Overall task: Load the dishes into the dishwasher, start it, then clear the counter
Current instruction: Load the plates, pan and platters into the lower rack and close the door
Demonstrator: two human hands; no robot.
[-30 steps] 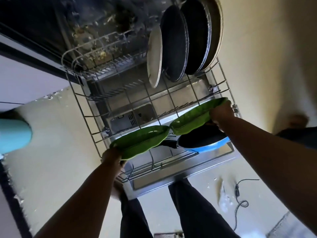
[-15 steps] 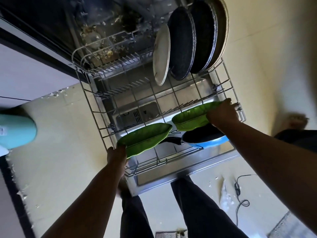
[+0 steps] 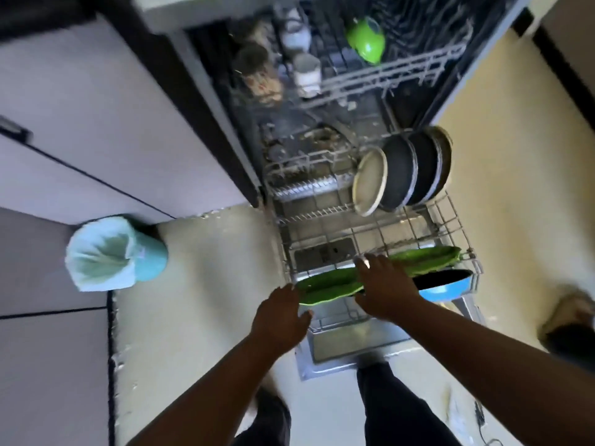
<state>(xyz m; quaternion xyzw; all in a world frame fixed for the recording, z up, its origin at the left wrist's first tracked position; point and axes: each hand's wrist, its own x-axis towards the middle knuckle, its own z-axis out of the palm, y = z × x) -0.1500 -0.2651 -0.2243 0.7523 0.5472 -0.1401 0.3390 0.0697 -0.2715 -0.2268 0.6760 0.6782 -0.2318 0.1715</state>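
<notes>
I see my left hand [image 3: 279,317] released, fingers loose, touching the green leaf dish [image 3: 325,286] at its eight o'clock; my right hand [image 3: 384,289] rests flat, relaxed, across both green dishes in the lower rack [image 3: 457,220].

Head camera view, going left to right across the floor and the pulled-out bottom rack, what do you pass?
Teal bin lined with a pale bag → left hand → nearer green leaf-shaped dish → right hand → blue pan with dark inside, at the wire lower rack's right end.
</notes>
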